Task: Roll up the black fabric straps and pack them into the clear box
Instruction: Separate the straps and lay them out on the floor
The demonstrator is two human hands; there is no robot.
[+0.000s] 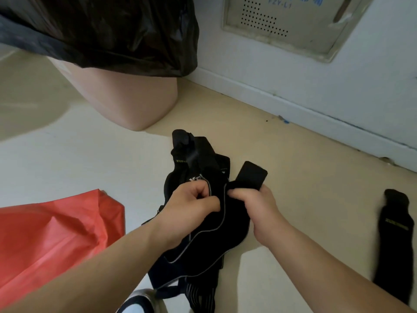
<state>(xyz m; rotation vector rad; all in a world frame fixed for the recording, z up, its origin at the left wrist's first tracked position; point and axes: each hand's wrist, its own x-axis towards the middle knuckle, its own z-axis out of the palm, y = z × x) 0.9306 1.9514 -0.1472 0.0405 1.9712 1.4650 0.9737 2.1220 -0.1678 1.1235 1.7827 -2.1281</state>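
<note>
On the floor [293, 154] near us, our left grip [191, 205] pinches the pile of black straps [209, 242] while our right grip [257, 206] clutches one strap's end; a lone strap [393, 231] lies well apart on the right.

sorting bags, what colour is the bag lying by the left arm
The plastic bag is red, head view.

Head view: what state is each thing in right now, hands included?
black strap bundle, unrolled, bunched, in both hands
left hand, gripping the bundle
right hand, gripping the bundle's flap end
loose black strap, flat on the floor, untouched
red plastic bag, crumpled on the floor
black bin liner, draped over the pink bin
wall panel, closed
</note>
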